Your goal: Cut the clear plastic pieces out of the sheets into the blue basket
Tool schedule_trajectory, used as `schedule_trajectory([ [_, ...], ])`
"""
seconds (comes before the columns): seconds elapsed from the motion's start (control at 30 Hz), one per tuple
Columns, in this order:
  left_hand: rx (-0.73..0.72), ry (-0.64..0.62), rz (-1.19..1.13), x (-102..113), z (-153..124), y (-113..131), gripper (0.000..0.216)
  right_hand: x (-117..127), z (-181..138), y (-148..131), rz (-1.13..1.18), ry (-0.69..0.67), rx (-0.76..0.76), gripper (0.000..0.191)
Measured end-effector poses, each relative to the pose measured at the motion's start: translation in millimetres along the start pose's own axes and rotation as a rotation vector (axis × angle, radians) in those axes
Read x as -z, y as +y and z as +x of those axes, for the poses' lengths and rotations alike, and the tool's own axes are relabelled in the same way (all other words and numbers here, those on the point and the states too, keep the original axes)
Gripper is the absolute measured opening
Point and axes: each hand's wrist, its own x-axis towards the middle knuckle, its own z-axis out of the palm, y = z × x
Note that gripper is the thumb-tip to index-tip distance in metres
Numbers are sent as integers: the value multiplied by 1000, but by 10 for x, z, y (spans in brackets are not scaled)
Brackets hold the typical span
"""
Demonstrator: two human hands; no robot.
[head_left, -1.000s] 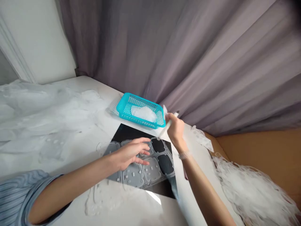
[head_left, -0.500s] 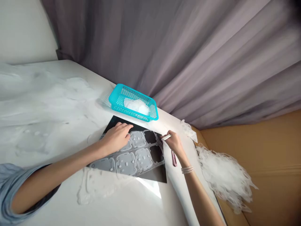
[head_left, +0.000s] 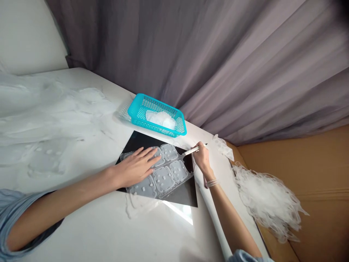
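Where the left hand (head_left: 137,168) rests, the panelled sheet (head_left: 164,179) looks translucent.

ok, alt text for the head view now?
A person's left hand lies spread on a translucent sheet of rounded panels over a black mat; the right hand holds a white pen-like tool, its tip by the sheet's right end. A turquoise basket of whitish pieces stands beyond, and a tangle of clear strips lies at right.

The white bench (head_left: 109,225) carries a black mat (head_left: 139,139) and, just behind it, a turquoise basket (head_left: 135,111). Translucent sheets (head_left: 49,105) lie heaped across its left side.
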Motion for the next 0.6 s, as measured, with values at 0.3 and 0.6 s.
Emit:
schedule_trajectory([
  [0.3,39,2,372,-91,-153,288,49,83,-401,-578,360,-229,38,55],
  [0.6,54,3,361,85,35,384,56,-287,-677,-900,506,-358,182,32],
])
